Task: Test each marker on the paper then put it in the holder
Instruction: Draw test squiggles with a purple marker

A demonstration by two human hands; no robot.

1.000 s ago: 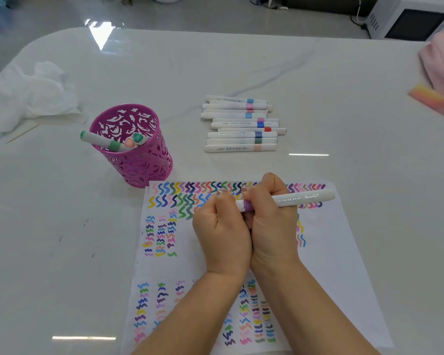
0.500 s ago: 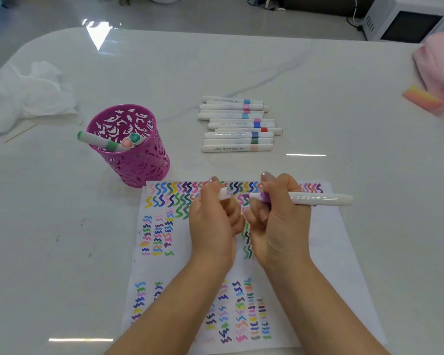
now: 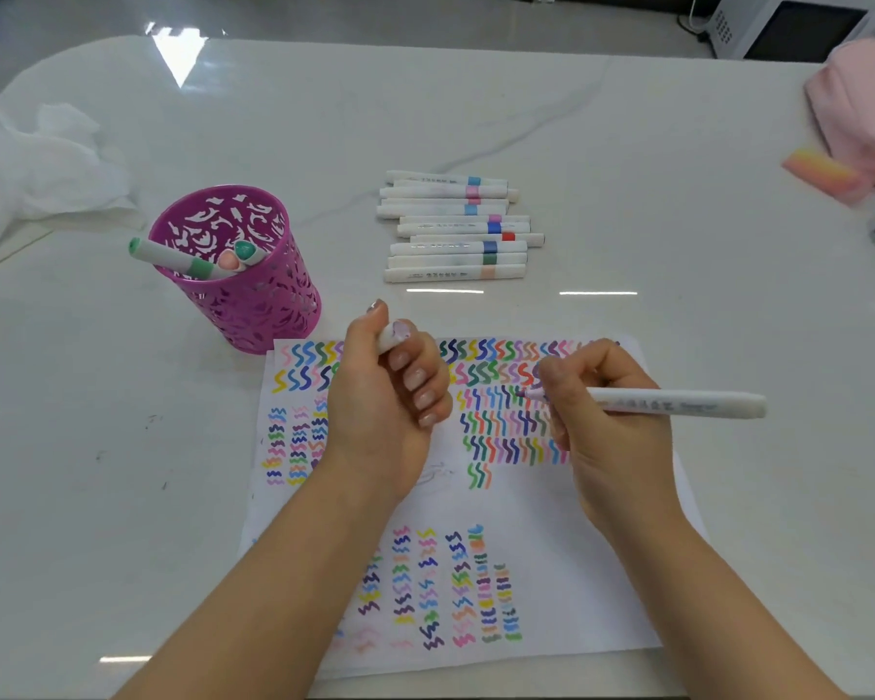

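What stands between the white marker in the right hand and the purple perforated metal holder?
Only the left hand, gripping the small white cap, sits over the paper on the straight line from the right hand and its white marker to the purple perforated holder. Three markers lean inside it.

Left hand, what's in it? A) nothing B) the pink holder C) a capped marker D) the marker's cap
D: the left hand grips the cap, while the right hand holds the uncapped marker with its tip down at the paper.
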